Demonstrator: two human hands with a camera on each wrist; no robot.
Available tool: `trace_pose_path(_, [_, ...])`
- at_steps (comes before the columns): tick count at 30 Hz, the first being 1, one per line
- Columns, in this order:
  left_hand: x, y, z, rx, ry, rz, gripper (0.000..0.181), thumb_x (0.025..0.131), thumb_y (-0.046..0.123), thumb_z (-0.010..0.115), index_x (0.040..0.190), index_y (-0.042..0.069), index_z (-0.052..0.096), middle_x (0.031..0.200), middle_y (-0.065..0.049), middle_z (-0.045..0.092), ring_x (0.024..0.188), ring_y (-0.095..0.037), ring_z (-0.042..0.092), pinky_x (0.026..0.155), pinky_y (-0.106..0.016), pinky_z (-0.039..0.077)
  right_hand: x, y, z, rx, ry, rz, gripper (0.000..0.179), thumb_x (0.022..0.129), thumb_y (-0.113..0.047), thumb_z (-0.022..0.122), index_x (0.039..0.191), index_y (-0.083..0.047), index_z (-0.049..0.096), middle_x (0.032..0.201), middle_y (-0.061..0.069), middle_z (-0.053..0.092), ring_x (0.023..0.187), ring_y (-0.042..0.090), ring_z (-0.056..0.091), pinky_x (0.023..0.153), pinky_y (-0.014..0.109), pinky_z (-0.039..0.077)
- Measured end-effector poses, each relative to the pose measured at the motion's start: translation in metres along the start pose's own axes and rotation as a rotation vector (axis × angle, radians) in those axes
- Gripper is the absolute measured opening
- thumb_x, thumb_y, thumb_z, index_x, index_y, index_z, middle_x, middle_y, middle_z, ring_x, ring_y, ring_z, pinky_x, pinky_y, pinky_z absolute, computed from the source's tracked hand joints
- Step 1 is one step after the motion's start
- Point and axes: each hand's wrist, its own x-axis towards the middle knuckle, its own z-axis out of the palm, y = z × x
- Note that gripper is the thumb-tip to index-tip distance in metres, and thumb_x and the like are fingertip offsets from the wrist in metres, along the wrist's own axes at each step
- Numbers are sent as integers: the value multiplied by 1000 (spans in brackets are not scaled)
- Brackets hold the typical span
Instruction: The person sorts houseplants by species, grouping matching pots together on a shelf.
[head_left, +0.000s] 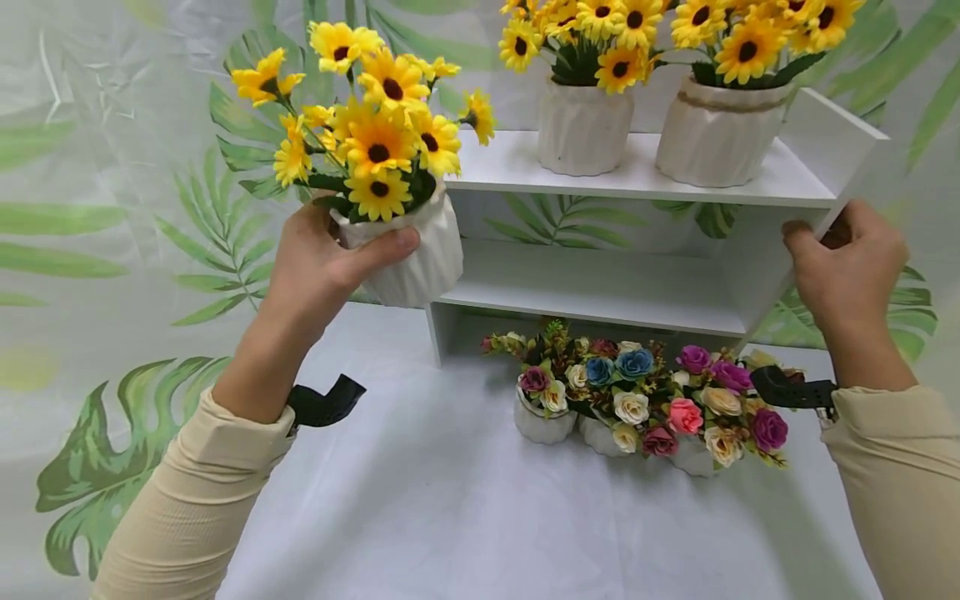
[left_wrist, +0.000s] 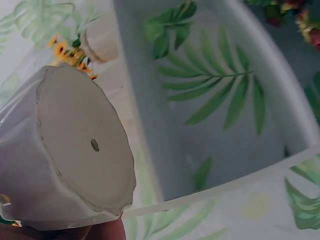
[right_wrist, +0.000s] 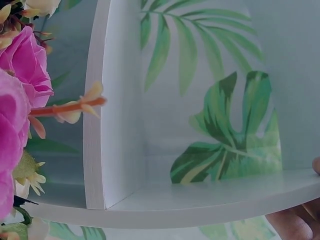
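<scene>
- Left hand (head_left: 333, 254): thumb and fingers grip 1 white pot (head_left: 420, 258), tilted, its yellow flowers (head_left: 378, 154) up-left, base down-right.
- That pot is raised by the top shelf (head_left: 491, 167)'s left end; the right hand is well apart from it.
- Right hand (head_left: 855, 262): pinches the side panel (head_left: 840, 142).
- Top shelf: 2 sunflower pots (head_left: 585, 129), rightward.

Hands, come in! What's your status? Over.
Left hand gripping sunflower pot, held aloft, tilted. Right hand gripping shelf side. Two other pots stand on top, further right.
</scene>
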Motion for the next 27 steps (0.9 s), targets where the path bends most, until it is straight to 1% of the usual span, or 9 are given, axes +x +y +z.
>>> trace_pose_path(2, [7, 6, 1, -28, 23, 18, 68, 78, 27, 79, 139, 14, 51, 133, -1, 60, 117, -11, 58, 100, -31, 48, 0, 0, 0, -1, 2, -7, 41, 93, -33, 58, 132, -25, 63, 130, -1, 68, 91, -16, 54, 101, 23, 50])
trace_pose_path(4, [13, 11, 3, -35, 36, 34, 68, 78, 28, 79, 138, 14, 52, 132, -2, 61, 117, -12, 59, 101, -33, 49, 0, 0, -1, -4, 6, -15, 40, 93, -33, 58, 131, -24, 64, 129, -1, 68, 88, -18, 53, 99, 21, 51])
trace_pose_path(9, [31, 25, 7, -23, 44, 25, 65, 77, 32, 81, 134, 15, 55, 129, -3, 64, 114, -15, 61, 99, -36, 51, -1, 0, -1, -7, 24, -29, 39, 92, -33, 59, 129, -23, 66, 125, -1, 70, 83, -20, 50, 94, 16, 51])
trace_pose_path(12, [44, 32, 8, -16, 48, 17, 65, 77, 32, 82, 134, 15, 55, 130, -3, 63, 114, -15, 61, 100, -37, 51, -1, 1, -1, 2, 26, -38, 39, 92, -33, 60, 128, -22, 66, 124, -2, 70, 83, -20, 51, 94, 17, 51])
trace_pose_path(15, [57, 38, 9, 21, 42, -15, 68, 77, 36, 81, 136, 16, 52, 133, -2, 60, 116, -16, 59, 101, -37, 50, 0, 1, 0, 11, 19, -46, 38, 92, -33, 60, 128, -23, 66, 124, -2, 71, 84, -20, 52, 96, 18, 51])
trace_pose_path(20, [76, 45, 11, 68, 9, -66, 71, 79, 42, 80, 138, 18, 49, 137, 1, 57, 120, -15, 56, 103, -37, 49, -1, 1, 3, 11, 16, -63, 38, 92, -32, 60, 128, -23, 66, 125, -1, 70, 85, -20, 52, 97, 18, 51])
trace_pose_path(23, [87, 49, 13, 54, 5, -92, 69, 79, 40, 80, 137, 19, 49, 135, 3, 57, 120, -14, 56, 104, -34, 47, -2, 1, 4, 16, 6, -57, 38, 92, -32, 60, 129, -23, 65, 127, 0, 70, 88, -19, 54, 98, 20, 51])
trace_pose_path(27, [102, 56, 18, 30, -10, -116, 64, 80, 36, 80, 135, 20, 51, 132, 5, 57, 118, -12, 56, 103, -30, 47, -2, 0, 3, 7, 3, -20, 39, 93, -33, 59, 130, -25, 64, 128, -1, 69, 92, -17, 56, 99, 21, 51])
